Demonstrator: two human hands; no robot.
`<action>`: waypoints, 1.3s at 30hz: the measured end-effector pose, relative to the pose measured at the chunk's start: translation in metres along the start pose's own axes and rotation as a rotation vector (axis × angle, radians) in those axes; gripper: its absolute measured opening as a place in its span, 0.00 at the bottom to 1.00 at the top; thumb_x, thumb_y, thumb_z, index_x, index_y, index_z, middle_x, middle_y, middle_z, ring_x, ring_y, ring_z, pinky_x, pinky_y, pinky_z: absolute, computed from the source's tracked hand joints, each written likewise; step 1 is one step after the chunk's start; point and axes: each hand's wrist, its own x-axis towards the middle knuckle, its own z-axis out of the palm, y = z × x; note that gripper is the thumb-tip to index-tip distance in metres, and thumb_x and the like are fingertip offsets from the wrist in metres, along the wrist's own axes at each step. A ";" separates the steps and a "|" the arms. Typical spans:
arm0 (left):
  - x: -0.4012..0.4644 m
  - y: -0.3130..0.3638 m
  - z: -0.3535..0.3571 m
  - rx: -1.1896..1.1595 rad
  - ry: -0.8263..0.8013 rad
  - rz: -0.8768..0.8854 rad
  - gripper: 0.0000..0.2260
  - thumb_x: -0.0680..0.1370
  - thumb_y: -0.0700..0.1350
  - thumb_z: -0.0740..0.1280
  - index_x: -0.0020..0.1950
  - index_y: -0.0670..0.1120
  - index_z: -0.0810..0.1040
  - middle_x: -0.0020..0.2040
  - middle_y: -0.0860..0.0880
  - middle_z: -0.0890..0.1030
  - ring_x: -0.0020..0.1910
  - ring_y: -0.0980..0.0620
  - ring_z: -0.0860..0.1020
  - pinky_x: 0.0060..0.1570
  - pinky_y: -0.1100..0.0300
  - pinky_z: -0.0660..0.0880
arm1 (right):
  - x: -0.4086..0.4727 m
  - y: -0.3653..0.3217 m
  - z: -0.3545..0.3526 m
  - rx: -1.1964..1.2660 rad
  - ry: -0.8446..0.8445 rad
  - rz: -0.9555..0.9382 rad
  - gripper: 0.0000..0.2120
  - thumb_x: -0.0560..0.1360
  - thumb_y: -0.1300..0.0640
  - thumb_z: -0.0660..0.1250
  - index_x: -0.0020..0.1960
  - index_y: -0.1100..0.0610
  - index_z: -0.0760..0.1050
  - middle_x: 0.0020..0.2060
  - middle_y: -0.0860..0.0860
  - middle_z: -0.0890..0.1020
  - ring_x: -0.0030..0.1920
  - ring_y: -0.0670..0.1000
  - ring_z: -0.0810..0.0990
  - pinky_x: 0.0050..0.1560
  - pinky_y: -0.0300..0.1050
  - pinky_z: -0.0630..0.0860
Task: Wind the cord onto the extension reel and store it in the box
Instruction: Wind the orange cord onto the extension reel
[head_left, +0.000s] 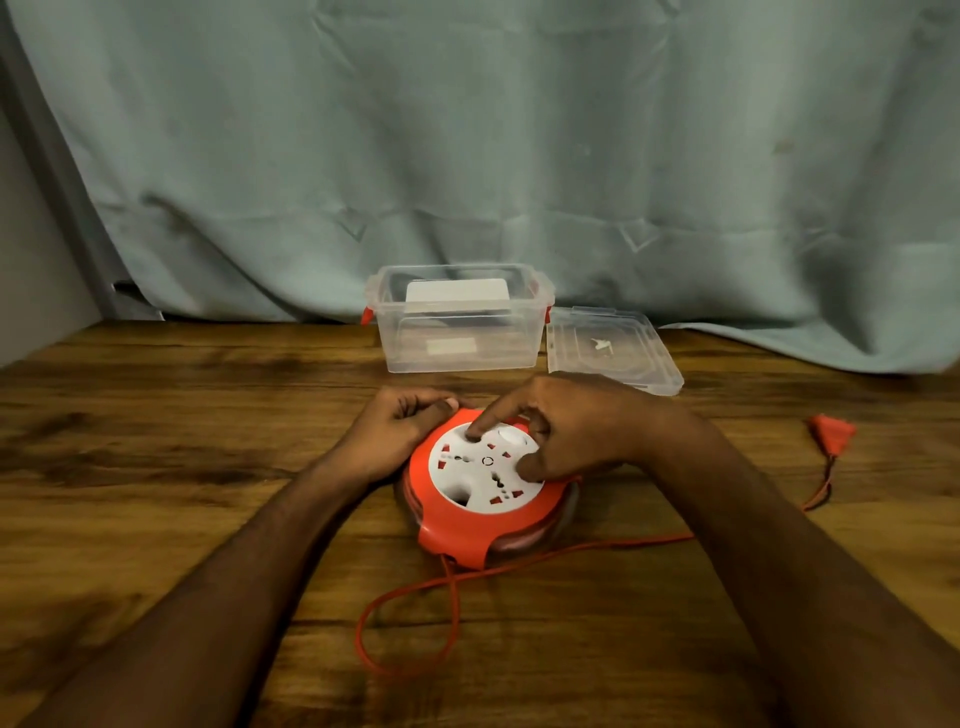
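The round red extension reel (467, 535) with a white socket face lies flat on the wooden table (156, 441). My left hand (400, 431) grips its far left rim. My right hand (566, 431) rests on top, index finger and thumb pressed on the white face. A loose red cord (410, 592) leaves the reel's near edge, loops toward me and runs right under my forearm. Its red plug (831, 431) lies at the right. The clear plastic box (460, 322) with red clips stands open behind the reel.
The box's clear lid (613, 348) lies flat just right of the box. A pale green cloth (519, 156) hangs behind as a backdrop and drapes onto the table's far right corner.
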 end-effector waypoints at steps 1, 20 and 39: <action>0.000 0.000 0.000 0.002 0.004 0.000 0.14 0.86 0.39 0.66 0.53 0.53 0.91 0.51 0.42 0.91 0.50 0.41 0.89 0.55 0.45 0.84 | 0.001 0.001 0.000 0.000 -0.009 0.002 0.26 0.72 0.50 0.73 0.66 0.32 0.73 0.35 0.35 0.69 0.36 0.40 0.71 0.35 0.38 0.65; -0.003 0.009 0.007 -0.026 0.039 -0.001 0.13 0.86 0.36 0.66 0.68 0.44 0.83 0.60 0.33 0.87 0.50 0.38 0.85 0.41 0.61 0.85 | 0.005 -0.016 0.009 -0.112 0.082 0.028 0.29 0.59 0.27 0.74 0.32 0.54 0.76 0.30 0.46 0.79 0.36 0.48 0.78 0.35 0.48 0.74; 0.003 0.005 0.001 -0.233 0.065 -0.071 0.12 0.79 0.37 0.71 0.61 0.36 0.84 0.49 0.42 0.89 0.44 0.47 0.88 0.46 0.59 0.85 | 0.011 -0.034 0.026 -0.189 0.410 0.071 0.30 0.64 0.24 0.67 0.29 0.50 0.62 0.30 0.46 0.69 0.38 0.52 0.71 0.41 0.46 0.62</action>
